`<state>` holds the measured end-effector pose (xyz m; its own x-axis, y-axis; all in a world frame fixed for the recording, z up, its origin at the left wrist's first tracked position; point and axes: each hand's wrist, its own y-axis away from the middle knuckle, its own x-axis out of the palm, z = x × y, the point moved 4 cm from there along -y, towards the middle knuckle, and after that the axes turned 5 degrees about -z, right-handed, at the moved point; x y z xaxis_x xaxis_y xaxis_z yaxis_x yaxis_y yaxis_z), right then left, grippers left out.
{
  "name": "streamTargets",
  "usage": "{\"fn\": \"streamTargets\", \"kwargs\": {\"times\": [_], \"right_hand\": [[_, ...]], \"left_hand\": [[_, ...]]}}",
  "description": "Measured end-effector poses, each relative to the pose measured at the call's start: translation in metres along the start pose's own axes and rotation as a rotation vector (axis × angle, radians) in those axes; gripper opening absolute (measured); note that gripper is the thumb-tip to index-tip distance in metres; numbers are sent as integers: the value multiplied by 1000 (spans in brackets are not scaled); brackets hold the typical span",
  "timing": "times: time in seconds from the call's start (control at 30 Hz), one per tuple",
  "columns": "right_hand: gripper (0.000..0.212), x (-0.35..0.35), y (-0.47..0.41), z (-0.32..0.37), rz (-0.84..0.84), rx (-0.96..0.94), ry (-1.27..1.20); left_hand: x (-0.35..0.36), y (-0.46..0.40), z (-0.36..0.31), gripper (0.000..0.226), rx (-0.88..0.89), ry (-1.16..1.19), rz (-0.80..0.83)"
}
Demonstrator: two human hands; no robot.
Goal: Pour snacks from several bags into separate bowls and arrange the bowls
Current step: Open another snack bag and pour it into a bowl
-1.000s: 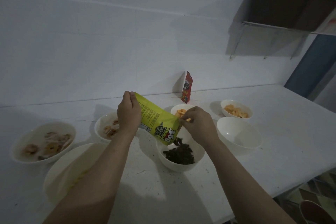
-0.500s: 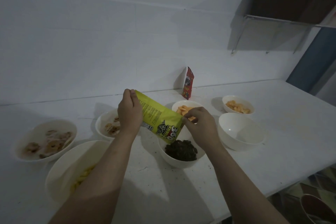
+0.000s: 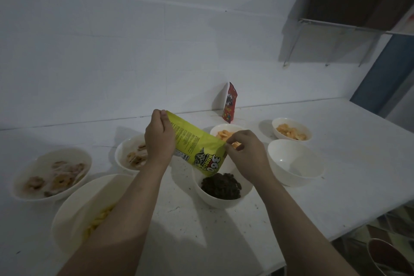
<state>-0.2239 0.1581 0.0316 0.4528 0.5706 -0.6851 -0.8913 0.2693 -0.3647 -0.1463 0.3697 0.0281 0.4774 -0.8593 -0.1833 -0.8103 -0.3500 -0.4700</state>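
A yellow-green snack bag (image 3: 197, 145) hangs tilted, mouth down, over a white bowl (image 3: 208, 197) heaped with dark seeds (image 3: 220, 185). My left hand (image 3: 159, 139) grips the bag's raised bottom end. My right hand (image 3: 246, 154) pinches the bag's right edge near its mouth. An empty white bowl (image 3: 295, 161) stands just right of the seed bowl. Behind my hands a bowl of orange snacks (image 3: 221, 133) is partly hidden.
More filled bowls: orange chips at far right (image 3: 291, 132), brown rings at left (image 3: 52, 175) and behind my left wrist (image 3: 128, 154), yellow snacks under my left forearm (image 3: 89, 213). A red bag (image 3: 229, 103) leans on the wall. The table edge (image 3: 336, 234) runs near right.
The bag has stayed tilted over the seed bowl while the heap of dark seeds in it grew. Both hands kept their hold; the view shifted slightly.
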Motion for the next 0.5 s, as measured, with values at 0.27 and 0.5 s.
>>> {"fn": "streamTargets", "kwargs": {"times": [0.27, 0.5], "right_hand": [[8, -3, -3, -6, 26, 59, -4], [10, -3, -2, -10, 14, 44, 25]], "left_hand": [[0, 1, -10, 33, 36, -22, -1], [1, 3, -12, 33, 59, -37, 25]]}}
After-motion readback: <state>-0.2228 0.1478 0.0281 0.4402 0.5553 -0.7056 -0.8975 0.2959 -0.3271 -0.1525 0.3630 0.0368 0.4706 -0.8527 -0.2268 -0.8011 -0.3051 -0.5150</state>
